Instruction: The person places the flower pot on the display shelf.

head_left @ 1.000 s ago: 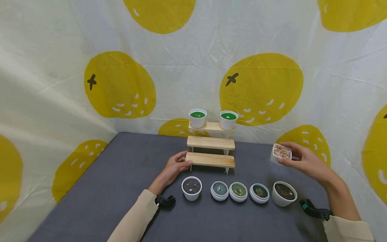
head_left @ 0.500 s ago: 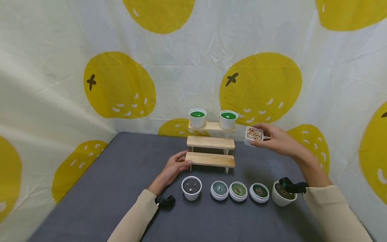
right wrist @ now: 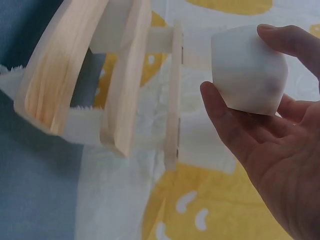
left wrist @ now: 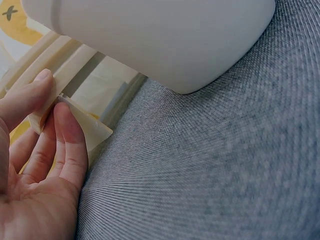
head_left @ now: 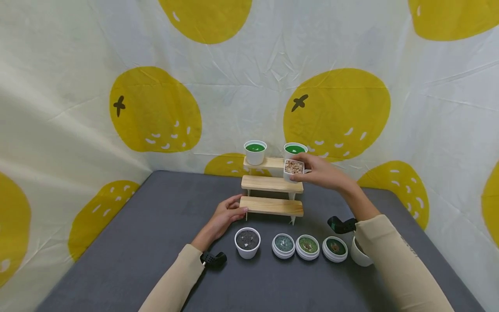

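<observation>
A three-step wooden display stand (head_left: 270, 206) stands on the table. My left hand (head_left: 223, 216) pinches the left end of its lowest step; in the left wrist view the thumb lies on the board and the fingers (left wrist: 70, 127) are at its leg. My right hand (head_left: 321, 173) holds a small white square pot (head_left: 294, 167) of beige pebble-like bits, thumb and fingers around its sides. That pot hangs over the right part of the stand's upper steps, partly hiding a white cup with green contents (head_left: 295, 149) on the top step. A matching green-filled cup (head_left: 255, 154) stands at top left.
In front of the stand, a row holds a white cup of dark grit (head_left: 247, 243), three low white tubs, including a bluish one (head_left: 283, 245), and a white pot (head_left: 360, 255) partly covered by my right sleeve. A fruit-print curtain (head_left: 234, 108) hangs behind.
My right hand has carried the square pot leftward and a little upward, from right of the stand to over its right side. The left hand has stayed at the lowest step.
</observation>
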A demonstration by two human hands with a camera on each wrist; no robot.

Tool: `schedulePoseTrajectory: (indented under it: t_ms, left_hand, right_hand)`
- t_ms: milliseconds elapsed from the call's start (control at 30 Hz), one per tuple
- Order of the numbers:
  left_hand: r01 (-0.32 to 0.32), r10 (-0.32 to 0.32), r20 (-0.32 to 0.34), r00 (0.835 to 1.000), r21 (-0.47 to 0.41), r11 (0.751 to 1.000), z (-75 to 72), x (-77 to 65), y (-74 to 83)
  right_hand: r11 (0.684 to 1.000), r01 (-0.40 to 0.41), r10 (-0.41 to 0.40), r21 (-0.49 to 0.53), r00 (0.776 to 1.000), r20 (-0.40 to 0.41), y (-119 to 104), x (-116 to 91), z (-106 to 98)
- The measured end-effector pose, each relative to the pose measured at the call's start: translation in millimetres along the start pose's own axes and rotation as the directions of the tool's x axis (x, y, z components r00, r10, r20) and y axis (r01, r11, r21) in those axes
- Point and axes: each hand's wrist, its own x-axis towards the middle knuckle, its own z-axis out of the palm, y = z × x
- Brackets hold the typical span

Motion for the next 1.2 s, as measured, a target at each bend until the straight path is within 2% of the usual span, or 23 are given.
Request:
schedulePoseTrajectory:
  t_ms: [233,467,767,1200]
  left_hand:
    - [-0.007,0.007,0.005,1.0,-0.009,1.0,-1.6,-0.2,-0.5]
    - [-0.001,0.001,0.006,1.0,-0.007,1.0,-1.7,0.8,0.1]
    - [0.001,-0.001,0.011,1.0,-0.018,1.0,-2.4,2.5,-2.5]
    - [-0.006,0.007,0.015,1.0,-0.015,1.0,-1.2,2.3,-1.2]
  right_hand:
    - [0.998,0.061,-0.061,0.019,0.998,0.017,1,24,17]
    - [0.999,0.045,-0.045,0.01,0.999,0.008,2,42,29]
    - [0.998,0.057,-0.057,0.013,0.998,-0.017,3,60,45]
    - [0.998,0.048,-0.049,0.027,0.999,0.013,-7,73,69]
